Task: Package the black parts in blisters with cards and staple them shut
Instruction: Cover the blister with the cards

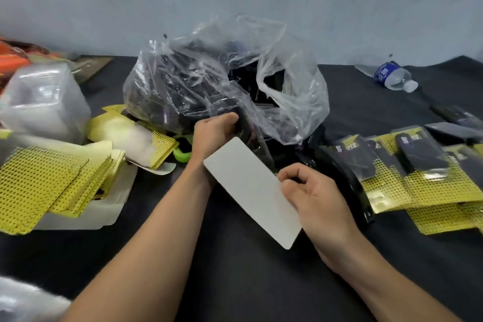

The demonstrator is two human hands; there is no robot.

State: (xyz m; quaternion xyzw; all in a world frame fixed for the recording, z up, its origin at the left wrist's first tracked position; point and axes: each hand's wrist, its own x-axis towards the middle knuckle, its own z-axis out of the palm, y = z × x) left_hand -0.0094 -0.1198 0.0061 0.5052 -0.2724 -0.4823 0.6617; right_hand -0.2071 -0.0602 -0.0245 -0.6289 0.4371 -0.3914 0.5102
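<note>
My right hand pinches the right edge of a card whose blank white back faces me, tilted above the dark table. My left hand grips a black part just behind the card's top corner, at the mouth of a clear plastic bag full of black parts. Any blister around the part is too blurred to tell. A black stapler lies on the table right of my right hand.
Yellow dotted cards are stacked at the left beside a block of clear blisters. Finished yellow packs lie at the right. A green object sits by my left wrist. A water bottle lies at the far right.
</note>
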